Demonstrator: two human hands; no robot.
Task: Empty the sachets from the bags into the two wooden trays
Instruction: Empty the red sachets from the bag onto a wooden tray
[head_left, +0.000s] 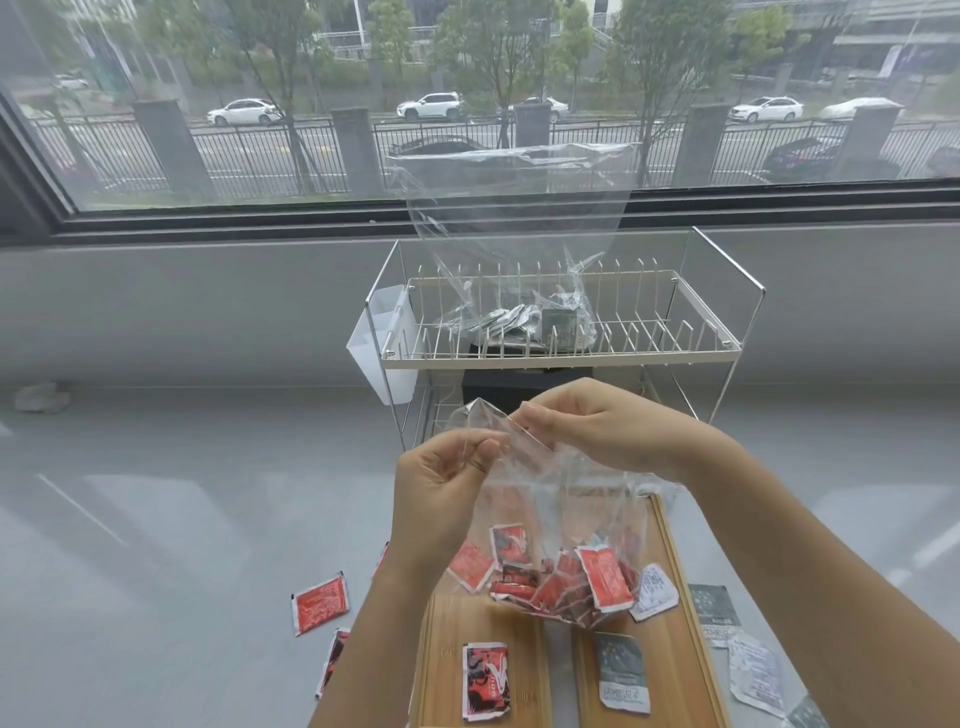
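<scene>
A clear plastic bag (563, 512) with several red sachets (561, 574) in its bottom hangs over two wooden trays. My left hand (441, 499) and my right hand (602, 431) each pinch its top edge, pulling the mouth apart. The left wooden tray (447, 629) holds one red-and-black sachet (485, 680). The right wooden tray (675, 654) holds a dark green sachet (622, 670) and a white one (654, 592). A second clear bag (519, 223) with grey-green sachets (524, 325) stands in the dish rack behind.
A white wire dish rack (696, 338) with a cutlery cup (382, 343) stands by the window wall. Loose red sachets (319, 605) lie on the grey counter left of the trays; dark and white sachets (753, 670) lie to the right.
</scene>
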